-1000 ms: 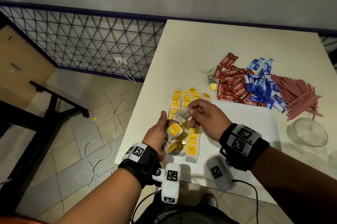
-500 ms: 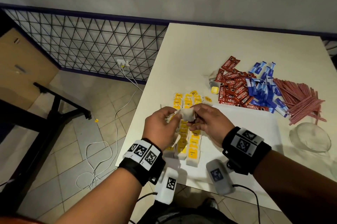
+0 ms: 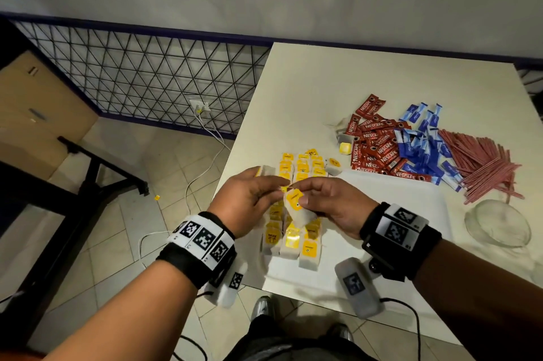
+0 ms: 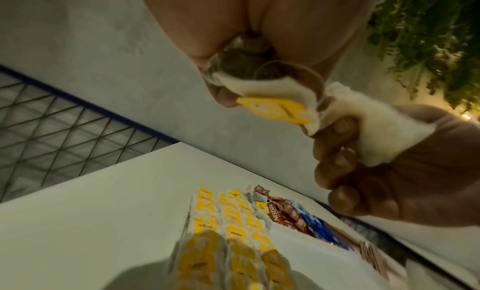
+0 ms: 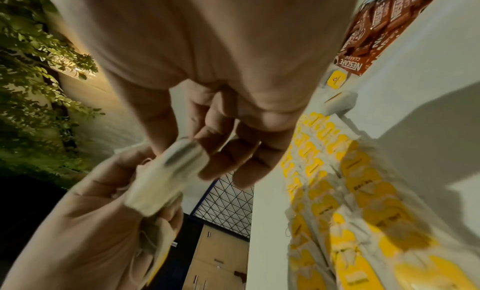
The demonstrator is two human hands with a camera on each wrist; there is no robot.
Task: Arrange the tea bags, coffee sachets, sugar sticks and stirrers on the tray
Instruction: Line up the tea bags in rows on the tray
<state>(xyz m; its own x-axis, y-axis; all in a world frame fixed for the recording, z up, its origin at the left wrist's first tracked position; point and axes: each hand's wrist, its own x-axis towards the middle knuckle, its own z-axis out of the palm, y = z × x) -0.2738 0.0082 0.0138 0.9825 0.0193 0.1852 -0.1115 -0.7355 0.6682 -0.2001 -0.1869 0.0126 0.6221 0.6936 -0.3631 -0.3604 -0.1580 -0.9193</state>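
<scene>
Both hands hover over the rows of yellow-tagged tea bags (image 3: 296,168) laid on the left part of the white tray (image 3: 390,199). My right hand (image 3: 302,194) pinches one tea bag (image 3: 301,213) by its top, its yellow tag facing up. My left hand (image 3: 271,185), palm down, grips other tea bags (image 3: 266,169) that poke out past its fingers. The left wrist view shows a bag (image 4: 246,69) with its tag in the left fingers and the right hand (image 4: 389,167) holding another bag (image 4: 376,130). Red coffee sachets (image 3: 379,146), blue sugar sticks (image 3: 423,143) and red stirrers (image 3: 482,163) lie heaped beyond the tray.
A clear glass bowl (image 3: 496,222) sits at the tray's right edge. Two loose tea bags (image 3: 343,143) lie beside the sachets. The table's left edge (image 3: 235,155) drops to a tiled floor with cables and a black metal grille.
The left hand turned from open palm up to palm down around its bags. The right hand drew one tea bag out and now holds it apart, tag up.
</scene>
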